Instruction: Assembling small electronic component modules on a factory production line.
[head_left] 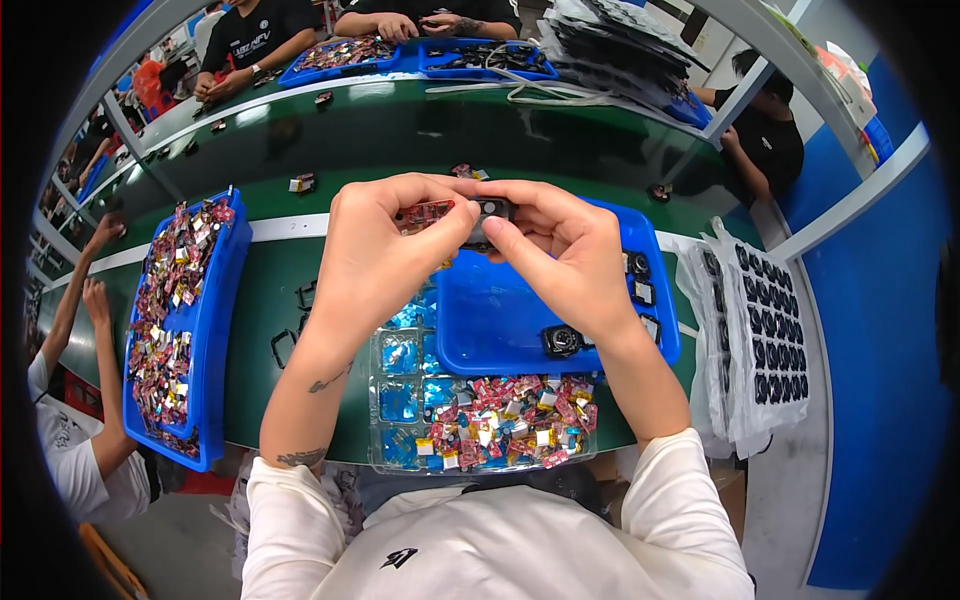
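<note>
"What do the hands hold?"

"The left hand [378,245] pinches a red board [424,215] between thumb and fingers. The right hand [568,245] grips a black case [492,210], its thumb pressed on the near face and its fingers curled behind."

"Do board and case touch?"

"I can't tell; the left thumb covers the gap between them."

"And where are they?"

"Held above the green worktop [262,300], near the far left corner of the blue tray [500,310]."

"Anything in that tray?"

"Black parts [562,341], some along its right side, one by the near edge."

"And closer to the body?"

"A clear tray [376,420] with compartments. Small boards [515,420], red, white and yellow, are heaped over its right part; blue shows in the left."

"What's out to the sides?"

"On the left, a long blue bin [225,330] full of similar boards. On the right, a sheet [770,325] of black pieces in rows."
</note>
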